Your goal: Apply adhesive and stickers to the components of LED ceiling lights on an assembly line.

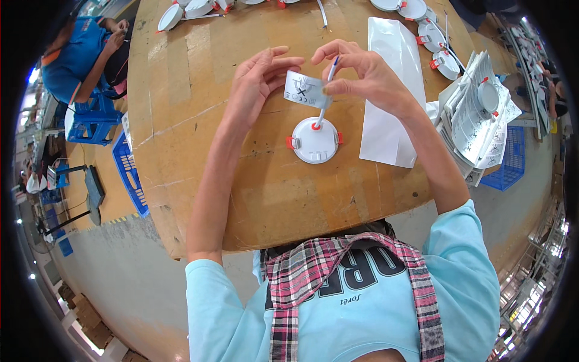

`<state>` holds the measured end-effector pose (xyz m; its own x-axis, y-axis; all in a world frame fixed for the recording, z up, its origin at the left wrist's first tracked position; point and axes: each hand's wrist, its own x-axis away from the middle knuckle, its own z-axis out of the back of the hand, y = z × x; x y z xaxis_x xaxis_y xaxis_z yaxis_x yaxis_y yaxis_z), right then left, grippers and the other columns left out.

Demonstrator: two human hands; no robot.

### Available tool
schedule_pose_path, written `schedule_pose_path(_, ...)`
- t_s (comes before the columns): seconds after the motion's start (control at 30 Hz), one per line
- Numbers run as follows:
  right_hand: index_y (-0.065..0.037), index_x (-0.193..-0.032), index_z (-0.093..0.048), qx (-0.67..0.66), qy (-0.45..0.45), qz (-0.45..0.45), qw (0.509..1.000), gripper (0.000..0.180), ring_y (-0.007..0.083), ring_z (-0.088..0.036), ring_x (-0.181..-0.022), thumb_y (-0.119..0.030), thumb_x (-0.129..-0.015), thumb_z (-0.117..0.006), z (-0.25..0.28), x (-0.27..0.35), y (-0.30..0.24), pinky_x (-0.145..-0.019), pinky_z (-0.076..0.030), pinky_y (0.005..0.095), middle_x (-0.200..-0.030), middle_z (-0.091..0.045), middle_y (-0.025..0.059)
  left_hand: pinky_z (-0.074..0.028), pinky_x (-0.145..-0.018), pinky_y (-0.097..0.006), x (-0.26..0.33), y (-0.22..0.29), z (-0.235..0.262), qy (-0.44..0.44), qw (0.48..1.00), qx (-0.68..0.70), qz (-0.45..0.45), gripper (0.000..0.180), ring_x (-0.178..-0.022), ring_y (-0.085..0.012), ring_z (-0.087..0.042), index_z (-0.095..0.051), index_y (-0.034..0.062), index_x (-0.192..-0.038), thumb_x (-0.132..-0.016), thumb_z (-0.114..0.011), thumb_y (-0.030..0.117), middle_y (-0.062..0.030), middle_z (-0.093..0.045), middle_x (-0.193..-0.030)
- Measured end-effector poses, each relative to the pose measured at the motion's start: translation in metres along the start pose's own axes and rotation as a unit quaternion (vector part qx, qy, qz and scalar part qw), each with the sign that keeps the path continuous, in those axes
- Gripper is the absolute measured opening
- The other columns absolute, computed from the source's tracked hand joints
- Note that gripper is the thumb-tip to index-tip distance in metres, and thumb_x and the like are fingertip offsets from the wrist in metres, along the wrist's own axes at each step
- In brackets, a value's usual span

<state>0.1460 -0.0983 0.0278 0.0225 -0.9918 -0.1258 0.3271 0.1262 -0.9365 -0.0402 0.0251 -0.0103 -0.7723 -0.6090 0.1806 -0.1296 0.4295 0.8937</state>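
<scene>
A round white downlight (315, 141) lies on the brown tabletop in front of me, with red-tipped spring clips at its two sides. Its white cable (322, 114) rises from a red grommet and ends in a blue tip beside my right hand. Between my hands is a small white printed label (300, 89). Thumb and fingers of my right hand (368, 75) pinch the label's right end, close against the cable. Beside the label's left end, my left hand (256, 78) has its fingers stretched out and apart, holding nothing that I can see.
A white sheet (392, 96) of glossy paper lies right of the downlight. Farther right are a stack of printed sheets (473, 120) and a blue crate (508, 158). More downlights (416, 9) line the far edge. A person in blue (81, 51) sits at the left.
</scene>
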Motion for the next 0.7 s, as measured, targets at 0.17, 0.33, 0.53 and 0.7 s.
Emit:
schedule_pose_path(0.17, -0.011, -0.076, -0.068, 0.028, -0.019, 0.048, 0.998, 0.013, 0.0186, -0.044, -0.117, -0.018, -0.071, -0.078, -0.005, 0.001, -0.005, -0.103, -0.033, 0.0352, -0.114, -0.057, 0.0025, -0.047, -0.092, -0.031, -0.003, 0.005, -0.008, -0.154, 0.984, -0.066, 0.061, 0.045, -0.105, -0.0193, -0.06, -0.046, -0.004, -0.13, -0.09, -0.051, 0.014, -0.0151, -0.059, -0.119)
schedule_pose_path(0.33, -0.012, -0.081, -0.071, -0.002, -0.01, 0.059, 0.998, 0.014, 0.019, -0.043, -0.114, -0.021, -0.073, -0.077, -0.008, 0.001, -0.004, -0.101, -0.035, 0.0346, -0.115, -0.057, -0.0023, -0.047, -0.088, -0.03, -0.007, 0.006, -0.012, -0.282, 0.955, -0.035, 0.086, 0.045, -0.102, -0.0141, -0.059, -0.052, -0.001, -0.125, -0.082, -0.056, 0.011, -0.0106, -0.061, -0.113)
schedule_pose_path(0.53, -0.012, -0.084, -0.07, 0.024, 0.015, 0.064, 0.998, 0.015, 0.0192, -0.043, -0.114, -0.022, -0.075, -0.076, -0.002, 0.007, 0.003, -0.101, -0.034, 0.0359, -0.114, -0.058, -0.0029, -0.049, -0.073, -0.023, 0.002, 0.002, -0.013, -0.158, 0.979, -0.098, 0.082, 0.034, -0.081, -0.0068, -0.061, -0.062, 0.0035, -0.11, -0.084, -0.068, 0.025, -0.0023, -0.065, -0.097)
schedule_pose_path(0.7, -0.011, -0.084, -0.067, 0.034, 0.029, 0.048, 0.998, 0.014, 0.0189, -0.044, -0.114, -0.019, -0.075, -0.075, -0.003, 0.01, 0.003, -0.102, -0.032, 0.037, -0.114, -0.057, -0.0003, -0.049, -0.072, -0.022, 0.011, 0.001, -0.012, -0.113, 0.988, -0.099, 0.026, 0.024, -0.077, -0.0055, -0.061, -0.066, 0.0037, -0.1, -0.085, -0.068, 0.022, -0.0007, -0.067, -0.088)
